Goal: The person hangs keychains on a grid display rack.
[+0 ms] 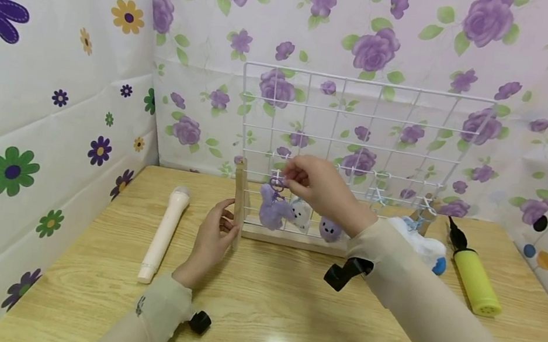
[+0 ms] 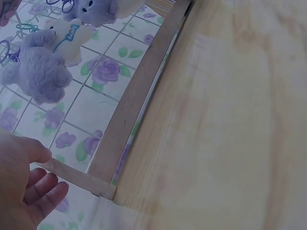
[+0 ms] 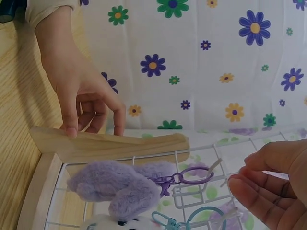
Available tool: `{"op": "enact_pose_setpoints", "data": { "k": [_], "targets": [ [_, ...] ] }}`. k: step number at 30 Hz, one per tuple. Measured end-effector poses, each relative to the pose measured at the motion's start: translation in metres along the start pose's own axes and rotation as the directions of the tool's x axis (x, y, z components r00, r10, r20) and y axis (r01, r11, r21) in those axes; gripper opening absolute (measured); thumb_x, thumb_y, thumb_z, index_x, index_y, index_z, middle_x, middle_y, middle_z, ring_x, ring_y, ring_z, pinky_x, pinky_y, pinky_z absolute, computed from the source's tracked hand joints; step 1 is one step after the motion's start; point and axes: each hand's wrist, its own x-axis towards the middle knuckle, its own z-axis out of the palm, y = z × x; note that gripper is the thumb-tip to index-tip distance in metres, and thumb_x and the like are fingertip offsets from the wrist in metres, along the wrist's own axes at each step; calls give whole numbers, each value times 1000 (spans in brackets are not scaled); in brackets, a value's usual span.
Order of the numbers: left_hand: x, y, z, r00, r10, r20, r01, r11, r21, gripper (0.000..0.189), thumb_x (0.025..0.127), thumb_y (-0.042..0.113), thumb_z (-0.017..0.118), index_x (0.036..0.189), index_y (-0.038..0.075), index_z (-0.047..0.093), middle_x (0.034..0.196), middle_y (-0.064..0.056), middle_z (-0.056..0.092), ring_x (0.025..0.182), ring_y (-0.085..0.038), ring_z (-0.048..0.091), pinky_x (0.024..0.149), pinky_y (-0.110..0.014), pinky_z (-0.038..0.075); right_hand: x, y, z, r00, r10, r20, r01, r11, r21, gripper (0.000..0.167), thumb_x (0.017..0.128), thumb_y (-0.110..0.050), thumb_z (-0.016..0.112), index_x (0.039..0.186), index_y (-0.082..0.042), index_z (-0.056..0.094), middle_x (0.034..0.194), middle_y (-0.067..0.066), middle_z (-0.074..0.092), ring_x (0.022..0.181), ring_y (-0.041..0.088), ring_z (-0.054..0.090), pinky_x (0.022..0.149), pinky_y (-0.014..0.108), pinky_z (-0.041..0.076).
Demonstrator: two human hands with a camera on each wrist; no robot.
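Note:
A white wire grid rack [image 1: 342, 143] stands on the table in a wooden stand. My left hand [image 1: 217, 230] holds its left wooden upright [image 1: 239, 195], thumb and curled fingers at the edge; part of the contact is hidden. My right hand [image 1: 316, 186] is just above a purple plush keychain [image 1: 273, 209], fingertips close together with nothing visible between them. In the right wrist view, that plush's purple ring [image 3: 195, 175] hangs on a white hook, apart from the fingertips. A white plush keychain [image 1: 301, 215] and another purple plush [image 1: 330, 230] hang to its right.
A white plush [image 1: 415, 239] with a blue end is at the rack's right side, partly behind my sleeve. A yellow hand pump [image 1: 476, 281] lies at the far right. On the left lies a pale microphone-shaped object [image 1: 164, 234]. Flowered cloth hangs behind and at the sides.

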Motion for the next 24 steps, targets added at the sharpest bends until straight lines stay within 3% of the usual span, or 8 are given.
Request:
{"op": "enact_pose_setpoints", "data": {
  "k": [7, 12, 14, 20, 24],
  "targets": [
    [-2, 6, -2, 996, 68, -55, -65, 996, 61, 58, 86, -3, 66, 139, 4, 42, 106, -18, 58, 83, -26, 61, 74, -40, 57, -11, -3, -7, 998, -38, -49, 40, 999, 26, 17, 92, -4, 61, 108, 1, 65, 102, 10, 67, 89, 18, 64, 79, 28, 56],
    [-4, 16, -3, 984, 139, -111, -120, 979, 163, 56, 85, -1, 67, 136, 5, 45, 104, -18, 57, 82, -27, 57, 70, -42, 55, -21, -5, -12, 997, -50, -59, 51, 999, 6, 16, 92, -6, 61, 107, -1, 65, 101, 9, 67, 88, 17, 64, 78, 29, 57],
    [-4, 20, -2, 971, 200, -134, -169, 962, 214, 56, 83, -2, 69, 134, 4, 46, 102, -18, 57, 82, -28, 57, 68, -40, 54, -27, -5, -14, 996, -60, -62, 60, 998, 1, 15, 93, -8, 61, 106, -2, 65, 100, 8, 67, 88, 17, 64, 77, 29, 57],
    [-6, 30, 0, 908, 388, -158, -322, 887, 331, 57, 77, -4, 74, 128, -1, 49, 98, -19, 57, 83, -29, 60, 70, -37, 56, -48, 0, -16, 990, -125, -70, 125, 992, -13, 15, 93, -11, 62, 106, -5, 65, 100, 6, 67, 87, 14, 63, 76, 30, 57],
    [-9, 39, 0, 898, 428, -101, -358, 845, 396, 59, 77, 4, 77, 128, 1, 47, 99, -19, 56, 85, -27, 57, 70, -36, 55, -63, 5, -15, 986, -151, -76, 150, 988, -23, 18, 94, -14, 62, 111, -7, 65, 102, 6, 66, 88, 13, 63, 76, 32, 57]
  ]
}}
